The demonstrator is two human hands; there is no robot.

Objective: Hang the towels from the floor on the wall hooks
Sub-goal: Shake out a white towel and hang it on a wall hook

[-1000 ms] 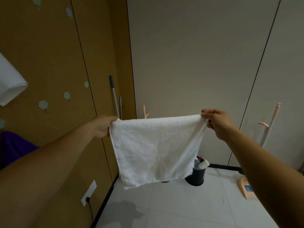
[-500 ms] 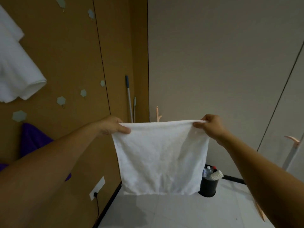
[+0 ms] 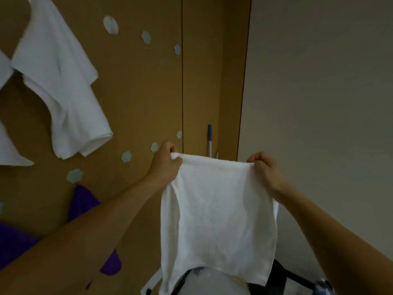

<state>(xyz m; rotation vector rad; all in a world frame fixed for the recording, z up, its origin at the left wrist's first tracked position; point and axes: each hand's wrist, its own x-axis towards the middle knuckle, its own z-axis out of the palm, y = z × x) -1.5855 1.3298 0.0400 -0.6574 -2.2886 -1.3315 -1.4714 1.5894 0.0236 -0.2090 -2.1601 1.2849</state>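
Up front, two bare forearms reach out from the bottom corners. Left hand point(image 3: 164, 165) pinches the top left corner of a white towel point(image 3: 217, 213), fingers curled over the edge. Right hand point(image 3: 265, 169) grips the top right corner the same way. Towel hangs spread between them in the air, top edge pulled straight, lower edge loose.

Behind it, brown wall panel point(image 3: 138, 92). On it:
- hexagonal hooks point(image 3: 126, 156) just left of the left hand
- purple towel point(image 3: 84, 201) lower left, partly behind the left forearm
- hung white towel point(image 3: 63, 86) upper left
- second hung white towel point(image 3: 8, 145), cut by the left edge

Mop handle point(image 3: 210, 139) stands in the far corner beside the grey wall point(image 3: 319, 81).
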